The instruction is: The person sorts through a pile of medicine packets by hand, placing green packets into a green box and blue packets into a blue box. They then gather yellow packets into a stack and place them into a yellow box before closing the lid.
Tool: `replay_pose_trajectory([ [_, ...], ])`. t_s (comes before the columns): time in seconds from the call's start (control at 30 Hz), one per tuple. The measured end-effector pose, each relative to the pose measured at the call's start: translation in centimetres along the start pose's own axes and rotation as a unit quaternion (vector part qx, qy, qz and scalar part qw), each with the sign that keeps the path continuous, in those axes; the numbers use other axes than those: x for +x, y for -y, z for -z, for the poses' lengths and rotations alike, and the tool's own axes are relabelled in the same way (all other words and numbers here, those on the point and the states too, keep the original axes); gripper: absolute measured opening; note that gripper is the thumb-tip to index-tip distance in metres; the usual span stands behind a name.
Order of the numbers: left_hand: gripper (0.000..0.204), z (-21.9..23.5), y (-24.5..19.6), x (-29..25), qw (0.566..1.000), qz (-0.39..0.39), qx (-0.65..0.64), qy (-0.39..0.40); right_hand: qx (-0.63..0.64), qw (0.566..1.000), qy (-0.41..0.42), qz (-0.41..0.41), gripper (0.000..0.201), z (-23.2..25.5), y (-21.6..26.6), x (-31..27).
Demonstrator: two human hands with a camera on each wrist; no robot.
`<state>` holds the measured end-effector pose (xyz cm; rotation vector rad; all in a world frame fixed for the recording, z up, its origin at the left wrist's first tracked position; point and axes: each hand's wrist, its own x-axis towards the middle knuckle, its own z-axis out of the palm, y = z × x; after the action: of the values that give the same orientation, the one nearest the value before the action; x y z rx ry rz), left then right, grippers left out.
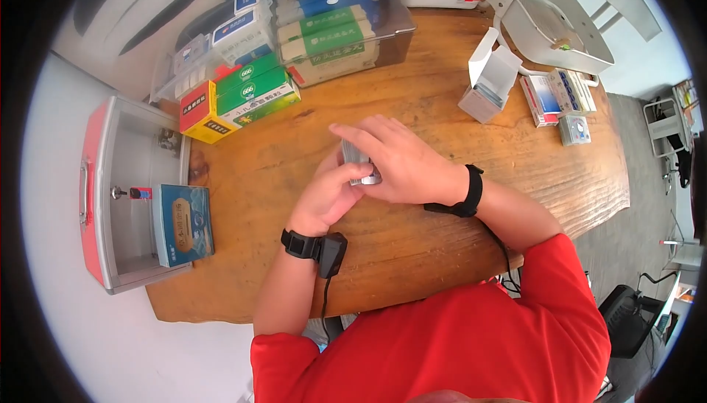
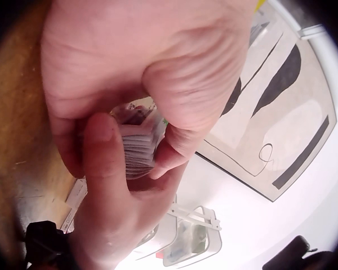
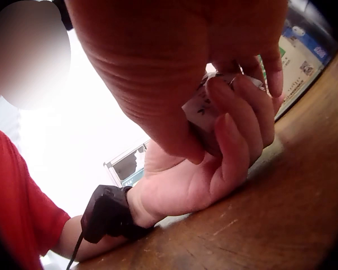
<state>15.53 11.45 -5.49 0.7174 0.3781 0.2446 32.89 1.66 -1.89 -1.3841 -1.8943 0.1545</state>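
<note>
Over the middle of the wooden table, both hands are around a small stack of thin packets. The left hand curls its fingers round the stack from below and the left side. From above and the right, the right hand grips it, its fingers partly covering it. In the left wrist view the packets' layered edges show between the thumbs and fingers. A white printed surface of the stack shows between the hands in the right wrist view.
An open white box stands at the right, near several small boxes. Green boxes and a clear bin are at the back. At the left are a clear-sided case and a blue box.
</note>
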Motion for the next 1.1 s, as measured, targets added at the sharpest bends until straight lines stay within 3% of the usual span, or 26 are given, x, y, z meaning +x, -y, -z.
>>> replay_pose_trajectory([
  [0.57, 0.063, -0.6, -0.2, 0.0, 1.0, -0.005, -0.014, 0.0, 0.005, 0.999, 0.024, -0.032, 0.089, 0.8, 0.6, 0.1],
  [0.93, 0.037, -0.2, -0.2, -0.1, 1.0, 0.0, -0.012, 0.005, -0.015, 1.0, 0.005, -0.006, 0.09, 0.9, 0.8, 0.2],
  [1.1, 0.037, 0.5, -0.1, 0.0, 1.0, 0.008, -0.01, 0.017, -0.014, 1.0, 0.013, -0.008, 0.092, 0.9, 0.9, 0.1],
])
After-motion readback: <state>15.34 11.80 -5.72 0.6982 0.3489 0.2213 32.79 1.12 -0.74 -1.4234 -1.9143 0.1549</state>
